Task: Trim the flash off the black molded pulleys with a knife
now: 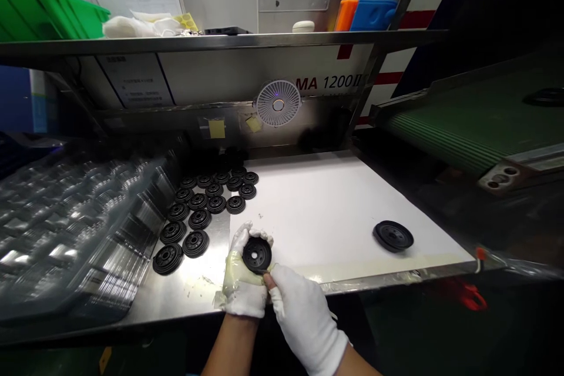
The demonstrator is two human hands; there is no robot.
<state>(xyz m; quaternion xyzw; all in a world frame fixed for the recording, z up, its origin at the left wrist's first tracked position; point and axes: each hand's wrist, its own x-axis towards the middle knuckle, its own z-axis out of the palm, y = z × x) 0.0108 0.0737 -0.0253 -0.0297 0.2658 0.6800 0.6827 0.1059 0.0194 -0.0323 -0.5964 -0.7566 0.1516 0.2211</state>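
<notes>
L hand (244, 275) in stained white glove clenches round black ribbed rubber disc (257, 255); R hand (304, 312), white glove, grasps its lower edge too, both over steel surface (185, 296), just beside white paper sheet (326, 205), w/ rows of similar discs (198, 205) near.

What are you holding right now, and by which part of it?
A round black ribbed rubber part, gripped by its rim: the left hand cups it from behind, and the right hand pinches its lower edge.

the black ribbed disc's (257, 255) underside is hidden by gloved fingers (240, 288); the machine label (332, 82) is cut off.
</notes>
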